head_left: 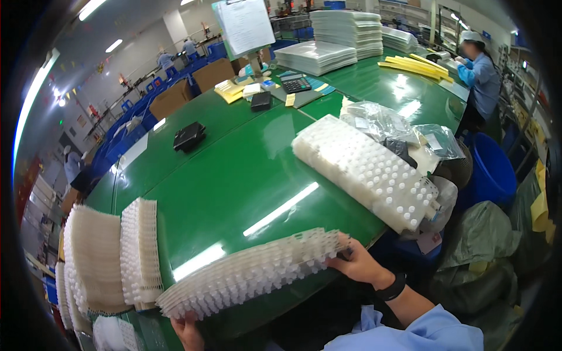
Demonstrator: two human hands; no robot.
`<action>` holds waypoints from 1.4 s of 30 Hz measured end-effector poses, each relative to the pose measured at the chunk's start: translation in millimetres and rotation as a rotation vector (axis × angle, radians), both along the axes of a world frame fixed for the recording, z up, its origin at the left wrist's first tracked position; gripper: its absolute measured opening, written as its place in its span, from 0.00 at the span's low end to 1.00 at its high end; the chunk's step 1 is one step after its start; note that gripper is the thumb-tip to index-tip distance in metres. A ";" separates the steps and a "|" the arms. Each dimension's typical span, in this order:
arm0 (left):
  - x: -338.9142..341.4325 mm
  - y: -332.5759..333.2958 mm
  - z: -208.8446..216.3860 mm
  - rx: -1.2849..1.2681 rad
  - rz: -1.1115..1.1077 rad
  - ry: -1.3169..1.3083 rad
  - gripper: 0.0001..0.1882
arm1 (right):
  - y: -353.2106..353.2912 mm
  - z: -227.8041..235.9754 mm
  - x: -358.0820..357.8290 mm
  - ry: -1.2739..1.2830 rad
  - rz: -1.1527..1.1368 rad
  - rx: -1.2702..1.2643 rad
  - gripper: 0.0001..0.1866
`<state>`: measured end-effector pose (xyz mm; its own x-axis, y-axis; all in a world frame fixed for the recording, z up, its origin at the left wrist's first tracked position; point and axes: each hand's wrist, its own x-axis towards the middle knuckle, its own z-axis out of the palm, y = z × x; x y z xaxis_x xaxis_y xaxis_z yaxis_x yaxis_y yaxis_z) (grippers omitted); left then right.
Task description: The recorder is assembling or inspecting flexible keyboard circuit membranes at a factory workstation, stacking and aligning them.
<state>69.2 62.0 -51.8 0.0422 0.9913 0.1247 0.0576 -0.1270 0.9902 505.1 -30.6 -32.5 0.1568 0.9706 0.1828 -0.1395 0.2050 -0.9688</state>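
Observation:
A stack of thin white plastic trays (pixel 252 269), studded with rounded bumps, is held on edge between my two hands over the table's near edge. Its layers fan apart slightly and the stack bows. My left hand (pixel 188 332) grips the lower left end, with most of its fingers hidden behind the trays. At the right end my right hand (pixel 354 260) is closed round the stack's corner, a black band on that wrist. Left of the held stack, similar tray stacks (pixel 139 251) stand on edge. Another bumpy white stack (pixel 363 169) lies flat at the right.
Clear plastic bags (pixel 380 120) lie beyond the flat stack. A black box-like item (pixel 189 137), a calculator (pixel 296 85) and a clipboard (pixel 244 29) are farther back. Tall piles of clear sheets (pixel 346 34) stand at the far side. A co-worker (pixel 481 76) is at the right, near a blue bin (pixel 492 167).

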 end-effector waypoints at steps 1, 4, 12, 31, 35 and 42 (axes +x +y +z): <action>3.3 -0.9 12.3 -0.015 0.022 0.031 0.23 | -4.2 4.0 0.8 -0.057 -0.021 -0.031 0.23; 21.2 9.9 67.4 -0.006 0.040 0.026 0.28 | -27.7 37.8 2.8 -0.180 -0.066 -0.142 0.24; 227.4 125.6 186.8 0.067 -0.612 0.285 0.29 | -107.4 94.8 53.9 0.055 -0.631 0.022 0.33; 477.6 234.4 144.6 0.432 -0.639 0.254 0.31 | -95.6 58.5 102.8 0.082 -0.875 -0.147 0.23; 483.1 249.9 91.3 0.187 -0.821 0.327 0.34 | -97.1 44.8 113.0 0.077 -0.859 -0.205 0.22; 434.7 255.7 106.2 0.240 -0.809 0.211 0.33 | -107.9 53.1 104.2 -0.391 -1.311 -0.210 0.25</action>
<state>503.9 317.6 54.4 0.7684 0.5948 0.2363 0.0391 -0.4121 0.9103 609.3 -138.5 20.6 0.9398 0.1702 0.2964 0.3252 -0.1789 -0.9286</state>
